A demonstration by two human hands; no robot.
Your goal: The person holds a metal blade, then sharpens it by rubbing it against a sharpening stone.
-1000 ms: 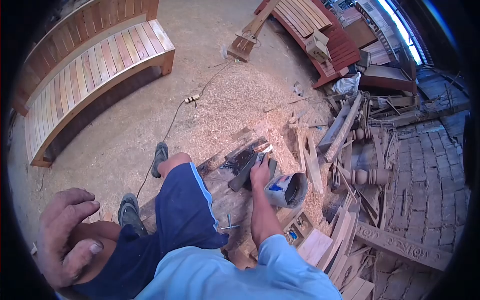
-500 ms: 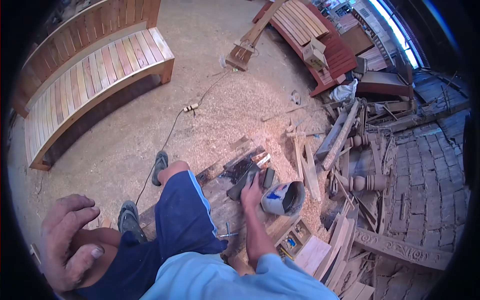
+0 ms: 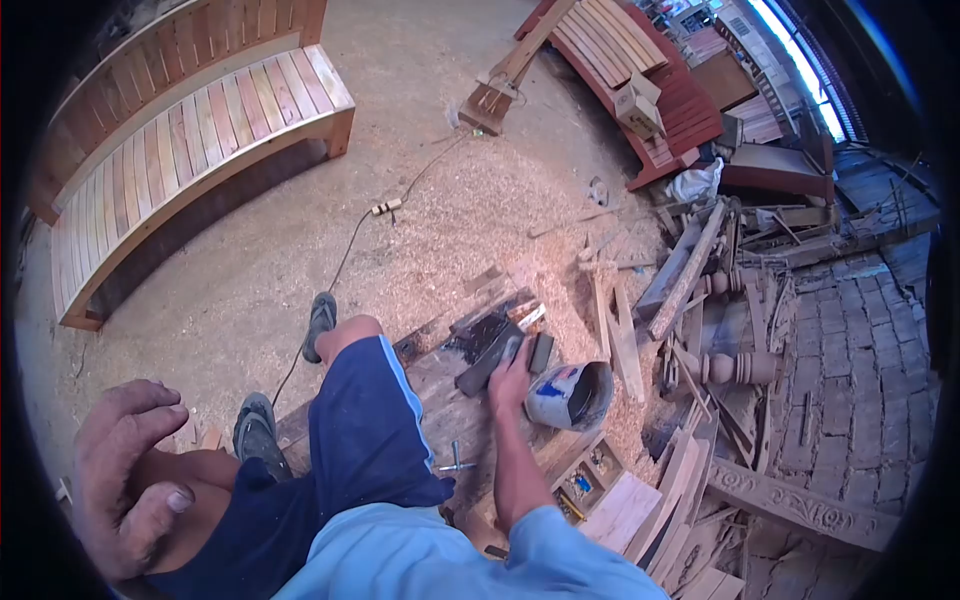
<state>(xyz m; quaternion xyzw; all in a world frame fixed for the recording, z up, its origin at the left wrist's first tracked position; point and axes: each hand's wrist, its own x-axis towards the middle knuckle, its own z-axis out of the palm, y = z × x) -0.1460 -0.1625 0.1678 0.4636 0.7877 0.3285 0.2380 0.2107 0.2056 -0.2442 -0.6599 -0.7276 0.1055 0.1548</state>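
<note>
Near the middle of the head view, my right hand (image 3: 509, 379) is wrapped round a dark block (image 3: 487, 367) on the wooden work surface. Just beyond that block lies a black, wet-looking patch (image 3: 480, 335), with a small white-and-brown piece (image 3: 529, 316) beside it. Another dark block (image 3: 541, 353) stands to the right of my fingers. A paint-stained bucket (image 3: 553, 396) is close to the right of my wrist. My left hand (image 3: 134, 470) is raised at the lower left, fingers apart and curved, holding nothing. A metal T-shaped tool (image 3: 457, 457) lies by my knee.
A curved slatted bench (image 3: 190, 145) stands at the upper left. A cable with a connector (image 3: 386, 207) crosses the shavings-covered floor. Scrap wood (image 3: 690, 270) is piled on the right, and a compartmented wooden box (image 3: 588, 478) sits below the bucket. A red bench (image 3: 685, 105) is farther back.
My right hand has moved back and slightly left from the white-and-brown piece, along with the dark block. My left hand stays raised, nearly unchanged.
</note>
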